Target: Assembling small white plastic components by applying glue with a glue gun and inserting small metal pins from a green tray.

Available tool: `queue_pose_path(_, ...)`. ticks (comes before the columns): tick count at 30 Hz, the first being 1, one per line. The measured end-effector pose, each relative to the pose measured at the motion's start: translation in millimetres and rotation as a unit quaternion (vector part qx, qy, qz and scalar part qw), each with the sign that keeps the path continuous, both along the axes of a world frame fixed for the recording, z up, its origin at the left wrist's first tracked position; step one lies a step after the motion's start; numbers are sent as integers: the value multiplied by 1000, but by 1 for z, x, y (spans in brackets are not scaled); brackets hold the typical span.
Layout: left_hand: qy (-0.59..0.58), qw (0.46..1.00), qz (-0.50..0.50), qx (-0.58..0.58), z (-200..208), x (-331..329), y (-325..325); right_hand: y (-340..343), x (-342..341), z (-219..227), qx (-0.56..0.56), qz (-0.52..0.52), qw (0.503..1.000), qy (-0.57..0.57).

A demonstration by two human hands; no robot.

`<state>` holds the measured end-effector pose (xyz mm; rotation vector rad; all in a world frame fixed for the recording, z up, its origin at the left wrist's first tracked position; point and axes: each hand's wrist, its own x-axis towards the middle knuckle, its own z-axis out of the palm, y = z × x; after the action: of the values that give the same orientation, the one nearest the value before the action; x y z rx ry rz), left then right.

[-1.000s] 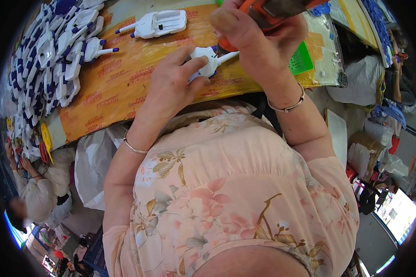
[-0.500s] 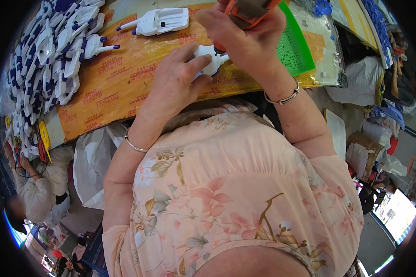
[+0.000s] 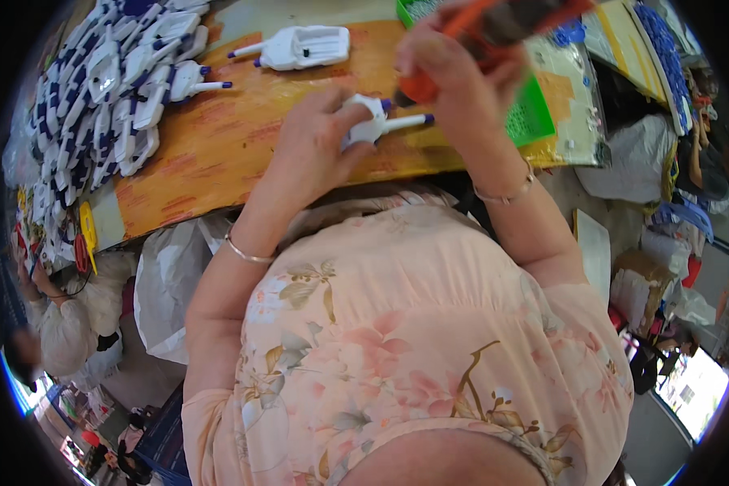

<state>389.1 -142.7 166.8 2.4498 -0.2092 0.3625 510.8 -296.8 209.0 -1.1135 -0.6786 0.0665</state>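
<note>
My left hand (image 3: 320, 142) grips a white plastic housing (image 3: 373, 120) with purple tips against the taped tabletop. The housing's thin arm points right. In my right hand (image 3: 462, 89) is an orange and black power screwdriver (image 3: 494, 32), its tool end just right of the housing and apart from it. Motion smears the screwdriver and my right fingers somewhat. Farther off lies another white housing (image 3: 308, 47), its hollow side up, with nothing touching it.
A big heap of similar white and purple parts (image 3: 105, 81) covers the table's left. A green perforated basket (image 3: 535, 117) sits behind my right hand. A yellow-handled tool (image 3: 87, 227) is at the left edge, near another person (image 3: 65, 332).
My right hand has lifted the power screwdriver off the housing and swung it to the right. The housing's purple tips now show. My left hand keeps its hold.
</note>
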Motion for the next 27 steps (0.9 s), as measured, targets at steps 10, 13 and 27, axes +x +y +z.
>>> queue_pose_path(10,26,985,127,110,22,10,81,-52,-6,16,63,18,998,-15)
queue_pose_path(13,-47,972,125,195,8,48,86,-56,-5,15,73,7,997,-14)
queue_pose_path(27,129,990,-45,-34,19,19,-14,-102,48,-10,-10,-198,977,-78)
